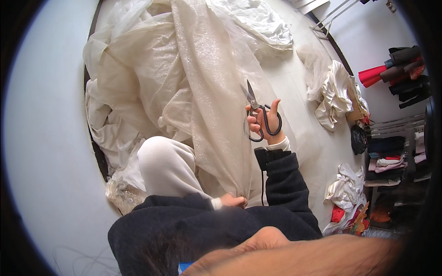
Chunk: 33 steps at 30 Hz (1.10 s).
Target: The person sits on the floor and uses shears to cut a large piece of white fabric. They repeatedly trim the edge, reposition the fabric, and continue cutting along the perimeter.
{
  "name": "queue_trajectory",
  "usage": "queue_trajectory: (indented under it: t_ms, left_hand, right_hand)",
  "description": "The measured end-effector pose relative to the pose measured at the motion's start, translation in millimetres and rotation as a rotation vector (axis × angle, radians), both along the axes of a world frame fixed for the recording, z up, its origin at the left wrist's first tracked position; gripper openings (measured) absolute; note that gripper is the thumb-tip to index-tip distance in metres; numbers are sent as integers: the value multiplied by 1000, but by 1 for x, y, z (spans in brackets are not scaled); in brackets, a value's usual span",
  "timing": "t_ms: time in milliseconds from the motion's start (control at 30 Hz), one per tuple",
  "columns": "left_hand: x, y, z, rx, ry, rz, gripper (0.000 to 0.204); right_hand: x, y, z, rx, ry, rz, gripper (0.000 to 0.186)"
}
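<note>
A long sheet of sheer, shimmering cream fabric (209,87) runs from the far side of the floor toward my body. My left hand (233,201) is closed on its gathered near end, close to my waist. My right hand (276,139) is raised over the fabric's right side with a pair of black-handled scissors (252,100) in it. The fingers curl through the handles, and the thumb sticks up outside them. The blades point away from me and stand slightly apart, with no cloth visible between them.
White fabric (258,23) lies heaped at the far side. On the right are a cream satin pile (335,94), a black bag (358,139) and shelves of folded clothes (387,158). Dark and red garments (400,71) hang above. A pale wall (46,115) borders the left.
</note>
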<state>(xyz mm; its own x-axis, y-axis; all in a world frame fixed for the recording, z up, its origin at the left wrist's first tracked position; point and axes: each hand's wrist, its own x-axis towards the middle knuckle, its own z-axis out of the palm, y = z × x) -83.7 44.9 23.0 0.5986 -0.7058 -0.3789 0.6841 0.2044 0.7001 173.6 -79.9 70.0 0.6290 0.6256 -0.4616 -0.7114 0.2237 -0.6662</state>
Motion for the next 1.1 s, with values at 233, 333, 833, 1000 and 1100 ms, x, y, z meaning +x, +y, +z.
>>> queue_trajectory:
  t_ms: [233,333,833,1000,1100]
  left_hand:
    - [-18,-20,-58,156,-6,-151,46]
    - [-28,-31,-80,232,60,-142,53]
    - [-12,-14,-48,157,161,-132,39]
    - [-15,-10,-42,198,-43,-191,15]
    - [-18,-11,-53,97,-59,-182,16]
  right_hand:
    - [26,6,3,13,-8,-59,106]
    - [46,8,6,-29,-17,-62,107]
    - [80,14,1,-117,-60,-2,111]
    - [65,9,2,-94,-117,3,110]
    - [66,11,3,-94,-129,-7,110]
